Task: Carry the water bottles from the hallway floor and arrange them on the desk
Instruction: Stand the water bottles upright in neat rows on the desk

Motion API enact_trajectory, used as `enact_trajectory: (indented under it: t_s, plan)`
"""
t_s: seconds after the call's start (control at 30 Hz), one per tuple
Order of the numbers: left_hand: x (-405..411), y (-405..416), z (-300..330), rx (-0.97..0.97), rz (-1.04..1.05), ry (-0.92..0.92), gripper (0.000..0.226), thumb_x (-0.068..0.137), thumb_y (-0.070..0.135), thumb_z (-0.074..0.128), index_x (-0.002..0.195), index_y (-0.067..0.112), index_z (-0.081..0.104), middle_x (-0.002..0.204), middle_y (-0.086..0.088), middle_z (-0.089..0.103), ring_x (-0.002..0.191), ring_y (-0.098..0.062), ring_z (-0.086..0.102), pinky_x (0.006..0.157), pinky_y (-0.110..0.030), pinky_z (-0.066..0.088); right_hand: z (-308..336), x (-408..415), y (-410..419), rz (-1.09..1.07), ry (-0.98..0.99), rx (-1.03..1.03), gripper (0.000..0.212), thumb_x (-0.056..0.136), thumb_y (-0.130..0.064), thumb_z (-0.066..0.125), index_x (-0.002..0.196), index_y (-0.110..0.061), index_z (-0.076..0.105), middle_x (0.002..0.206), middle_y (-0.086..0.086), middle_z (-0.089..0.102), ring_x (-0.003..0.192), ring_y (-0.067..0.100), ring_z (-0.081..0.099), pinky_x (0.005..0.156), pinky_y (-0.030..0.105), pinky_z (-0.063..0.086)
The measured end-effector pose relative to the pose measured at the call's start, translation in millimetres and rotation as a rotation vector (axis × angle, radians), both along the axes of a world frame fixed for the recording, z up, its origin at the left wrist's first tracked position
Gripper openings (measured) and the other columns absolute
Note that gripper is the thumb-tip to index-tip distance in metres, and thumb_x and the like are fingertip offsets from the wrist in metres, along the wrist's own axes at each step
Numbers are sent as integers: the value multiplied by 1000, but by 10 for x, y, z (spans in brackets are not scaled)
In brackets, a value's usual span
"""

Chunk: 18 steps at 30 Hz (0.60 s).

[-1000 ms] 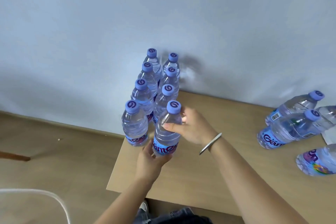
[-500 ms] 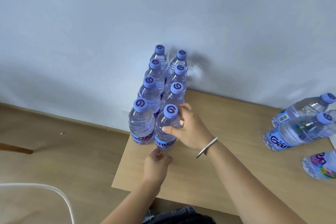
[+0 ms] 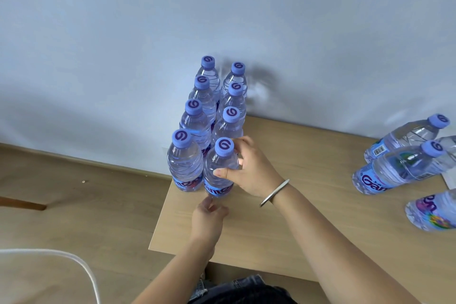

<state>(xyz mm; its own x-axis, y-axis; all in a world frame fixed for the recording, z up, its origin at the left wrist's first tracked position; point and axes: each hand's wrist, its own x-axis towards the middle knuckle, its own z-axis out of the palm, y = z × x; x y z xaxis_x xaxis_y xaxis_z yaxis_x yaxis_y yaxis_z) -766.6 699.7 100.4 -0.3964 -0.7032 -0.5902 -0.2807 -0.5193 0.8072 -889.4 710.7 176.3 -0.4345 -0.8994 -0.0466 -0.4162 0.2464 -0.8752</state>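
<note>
Several clear water bottles with purple caps stand in two rows at the left end of the wooden desk, running back to the wall. My right hand grips the front bottle of the right row around its upper body, thumb on the near side. This bottle stands upright on the desk beside the front bottle of the left row. My left hand lies on the desk just in front of the bottle's base, fingers loosely curled, tips at the base and holding nothing.
Three more bottles lie on their sides at the desk's right end. The desk's left edge drops to a wooden floor. A white curved chair rim shows at lower left. A pale wall backs the desk.
The front right bottle came down from a slight lift and now stands on the desk next to the left row. My left hand let go of its base and drew back toward me.
</note>
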Motion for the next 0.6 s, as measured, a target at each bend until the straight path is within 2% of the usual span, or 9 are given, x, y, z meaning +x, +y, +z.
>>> enact_trajectory:
  t_s: [0.1,0.13,0.2,0.3,0.4,0.53,0.6]
  plan:
    - [-9,84,-10,16,-21,-5,49,84,-2,58,129,13,46,89,6,51,85,-13,48,66,-20,36,-23,0,26,-15,10,-29,58,67,-17,81,120,-19,55,116,-1,44,113,16,53,103,39,42]
    - [-27,120,-7,14,-46,-23,48,84,-1,59,130,8,47,96,3,51,94,-15,47,72,-22,36,-28,4,31,-13,19,-35,58,67,-17,81,120,-19,55,116,-1,45,112,15,53,103,38,42]
    - [-79,192,3,3,-116,-46,34,84,1,60,117,7,56,102,1,52,100,-17,46,77,-24,36,-22,3,56,6,31,-42,61,67,-20,82,121,-19,53,118,-3,45,114,14,51,103,36,42]
    - [-185,279,9,23,-197,-50,50,84,3,61,131,4,48,119,-6,55,101,-18,51,84,-24,37,15,-96,162,9,70,-20,73,66,-28,82,130,-18,47,125,-2,48,118,10,48,102,27,40]
    - [-366,379,46,-33,-325,-63,50,82,3,63,131,5,50,112,-5,57,100,-15,53,78,-19,40,74,-349,420,-131,100,-27,61,74,-24,76,129,-16,50,117,-3,51,108,5,48,92,14,38]
    - [-688,469,145,-112,-491,-49,46,85,5,61,129,4,51,109,-2,55,101,-12,51,74,-16,40,81,-834,905,-418,91,-4,40,81,-20,70,118,-13,58,115,1,57,104,11,53,95,31,46]
    - [-873,501,216,-154,-568,-42,48,86,10,60,132,8,49,112,2,55,103,-10,51,74,-15,39,131,-1086,1174,-549,110,-3,35,83,-19,67,116,-11,59,114,2,58,103,13,55,90,26,44]
